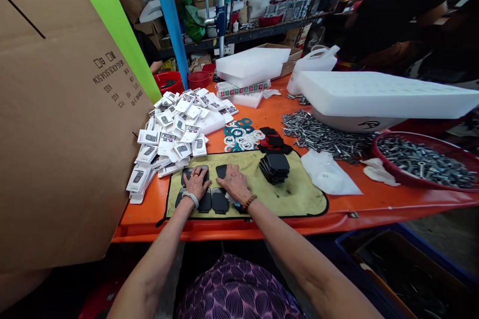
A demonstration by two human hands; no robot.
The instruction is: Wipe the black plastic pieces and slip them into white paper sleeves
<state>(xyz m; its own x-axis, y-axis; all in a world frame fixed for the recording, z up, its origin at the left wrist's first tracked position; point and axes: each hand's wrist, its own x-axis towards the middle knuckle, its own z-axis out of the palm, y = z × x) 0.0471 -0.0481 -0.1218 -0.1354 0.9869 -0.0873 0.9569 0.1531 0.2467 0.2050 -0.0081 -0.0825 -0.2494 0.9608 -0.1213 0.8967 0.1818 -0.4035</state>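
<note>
Several flat black square pieces with rounded corners lie in rows on a yellow cloth mat (299, 199) with dark edging. My left hand (197, 183) rests on the upper-left black piece (184, 176), fingers spread and lying flat. Stretched fingers of my right hand (235, 183) lie on another black piece (220, 171), partly covering it. A pale bluish scrap (230, 199) shows under that palm; I cannot make out what it is. Just below the hands is a black square piece (220, 201). To the right stands a stack of black pieces (275, 167).
White printed small boxes (179, 124) are heaped at left beside a large cardboard carton (63, 124). Behind the mat lie white and teal rings (241, 135). Metal parts (329, 134) and a red basket (385, 169) of them occupy the right, near white foam (374, 92).
</note>
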